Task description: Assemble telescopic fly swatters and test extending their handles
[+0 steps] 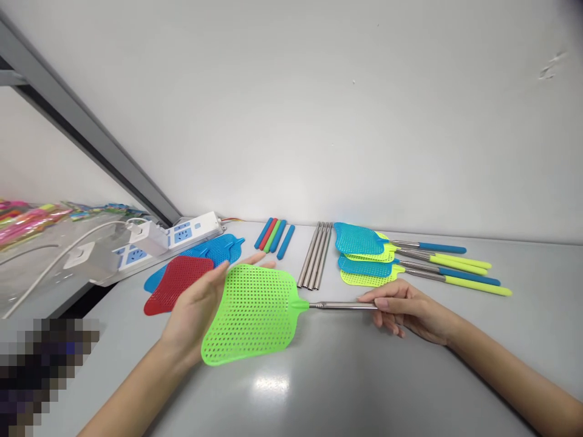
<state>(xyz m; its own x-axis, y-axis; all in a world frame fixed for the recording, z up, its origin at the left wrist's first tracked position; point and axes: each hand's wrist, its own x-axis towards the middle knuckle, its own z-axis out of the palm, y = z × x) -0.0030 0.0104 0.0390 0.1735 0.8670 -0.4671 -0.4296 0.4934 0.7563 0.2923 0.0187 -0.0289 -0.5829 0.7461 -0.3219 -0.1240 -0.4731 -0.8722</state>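
White wall, grey tabletop, slanting grey frame

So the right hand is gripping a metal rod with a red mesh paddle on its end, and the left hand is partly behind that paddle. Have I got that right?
Not quite: the mesh paddle is green, not red, as the head view shows. The right hand does grip the metal rod, with the left hand partly behind the paddle.

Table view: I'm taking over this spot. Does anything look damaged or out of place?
The wall has a scuffed-looking patch at upper right, breaking its plain surface. One blue grip lies slightly apart from the other four grips, spoiling their row. The green swatter in the right hand shows no obvious damage.
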